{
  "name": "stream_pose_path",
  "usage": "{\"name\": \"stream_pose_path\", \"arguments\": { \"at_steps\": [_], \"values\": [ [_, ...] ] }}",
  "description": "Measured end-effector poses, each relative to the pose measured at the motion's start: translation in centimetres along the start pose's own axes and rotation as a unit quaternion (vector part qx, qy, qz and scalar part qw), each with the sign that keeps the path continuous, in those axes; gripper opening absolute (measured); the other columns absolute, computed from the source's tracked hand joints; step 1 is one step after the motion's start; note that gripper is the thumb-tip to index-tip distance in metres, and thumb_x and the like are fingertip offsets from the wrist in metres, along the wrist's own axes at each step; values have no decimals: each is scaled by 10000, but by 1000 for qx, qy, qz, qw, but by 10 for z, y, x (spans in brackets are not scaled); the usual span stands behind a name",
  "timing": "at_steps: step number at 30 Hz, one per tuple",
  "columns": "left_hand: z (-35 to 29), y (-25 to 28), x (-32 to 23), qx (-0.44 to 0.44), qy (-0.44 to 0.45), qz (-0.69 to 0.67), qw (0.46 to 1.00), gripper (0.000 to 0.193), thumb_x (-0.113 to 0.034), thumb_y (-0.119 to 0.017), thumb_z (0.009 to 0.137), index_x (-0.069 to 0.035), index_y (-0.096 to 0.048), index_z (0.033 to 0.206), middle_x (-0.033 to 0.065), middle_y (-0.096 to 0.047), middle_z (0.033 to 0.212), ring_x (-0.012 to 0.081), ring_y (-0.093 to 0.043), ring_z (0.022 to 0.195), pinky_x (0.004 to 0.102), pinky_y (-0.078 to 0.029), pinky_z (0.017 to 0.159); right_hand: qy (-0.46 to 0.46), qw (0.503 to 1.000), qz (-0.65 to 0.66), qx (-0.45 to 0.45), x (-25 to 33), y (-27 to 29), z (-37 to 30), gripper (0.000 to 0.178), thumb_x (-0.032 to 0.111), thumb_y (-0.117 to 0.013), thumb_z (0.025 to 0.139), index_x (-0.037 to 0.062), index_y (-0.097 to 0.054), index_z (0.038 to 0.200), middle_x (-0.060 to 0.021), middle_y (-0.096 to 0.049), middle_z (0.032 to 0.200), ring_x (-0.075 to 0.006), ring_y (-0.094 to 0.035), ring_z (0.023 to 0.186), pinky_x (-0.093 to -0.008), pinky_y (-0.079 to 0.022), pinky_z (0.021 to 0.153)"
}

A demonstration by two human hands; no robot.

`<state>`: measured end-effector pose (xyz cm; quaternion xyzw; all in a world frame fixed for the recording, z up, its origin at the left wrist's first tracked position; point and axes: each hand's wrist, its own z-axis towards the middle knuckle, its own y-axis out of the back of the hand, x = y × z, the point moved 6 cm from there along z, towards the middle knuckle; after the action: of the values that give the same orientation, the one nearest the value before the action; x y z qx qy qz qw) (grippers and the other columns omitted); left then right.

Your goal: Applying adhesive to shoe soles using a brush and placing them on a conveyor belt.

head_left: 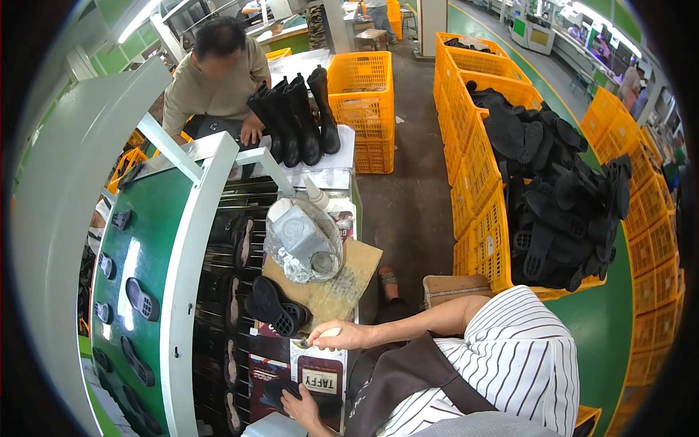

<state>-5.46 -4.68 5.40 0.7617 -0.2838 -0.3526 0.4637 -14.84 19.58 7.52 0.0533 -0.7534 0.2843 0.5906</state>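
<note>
My right hand (339,335) is closed round a small brush (330,333) with a pale handle. The brush's dark tip points left, beside a pair of black shoe soles (271,306) at the edge of a worn board (349,273). Lower down, my left hand (303,409) grips a black shoe sole (280,391), tilted over a bench covered with printed sheets. Beyond the soles, a plastic-wrapped container (302,237) with a round opening stands on the board. A white nozzle bottle (315,191) stands behind it.
Left of the bench, a rack (233,291) holds shoe parts, and a green conveyor (164,240) carries soles. Tall black boots (298,120) stand ahead, near a seated person (211,80). Yellow crates (477,197) on the right hold piled soles (561,197); another crate stack (360,102) stands ahead.
</note>
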Motion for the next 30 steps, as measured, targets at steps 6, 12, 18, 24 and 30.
{"name": "stream_pose_path", "arguments": {
  "at_steps": [6, 12, 18, 24, 30],
  "values": [
    [2, -1, 3, 0, 3, -4, 1000, 704, -442, -529, 856, 0, -357, 1376, 244, -322, 1418, 393, -305, 1299, 462, -276, 1068, -9, 1000, -6, -1, -2, 1, -1, 244, 322, -595, 877, 140, -644, 1032, 32, -577, 782, -55, -515, 649, -205, -425, 529],
    [-2, 2, -1, -1, 9, -2, 1000, 700, -438, -536, 856, -3, -360, 1376, 246, -325, 1416, 396, -306, 1299, 462, -275, 1068, -35, 999, -17, 7, 3, 0, -4, 286, 269, -567, 903, 54, -627, 1083, -20, -622, 856, -79, -567, 793, -233, -468, 651],
    [-3, 2, -1, -1, 6, -3, 1000, 706, -445, -539, 856, -2, -359, 1375, 252, -325, 1415, 408, -309, 1294, 467, -273, 1069, 1, 1000, -15, -4, -1, -1, -2, 247, 325, -592, 878, 139, -642, 1034, 29, -580, 779, -56, -516, 649, -207, -425, 529],
    [-1, 1, 2, -2, 3, -5, 1000, 712, -448, -541, 855, 1, -355, 1376, 261, -320, 1415, 418, -307, 1292, 471, -264, 1074, 6, 1000, -12, 0, -2, -3, -2, 248, 321, -597, 875, 137, -643, 1034, 32, -584, 774, -54, -521, 643, -204, -426, 522],
    [-2, 1, 0, 4, 7, -8, 1000, 724, -448, -548, 849, 1, -348, 1381, 262, -318, 1416, 423, -305, 1292, 466, -258, 1080, 7, 1000, -21, -3, -1, -4, -2, 242, 303, -592, 875, 128, -645, 1034, 38, -586, 767, -54, -525, 644, -210, -433, 526]
  ]
}}
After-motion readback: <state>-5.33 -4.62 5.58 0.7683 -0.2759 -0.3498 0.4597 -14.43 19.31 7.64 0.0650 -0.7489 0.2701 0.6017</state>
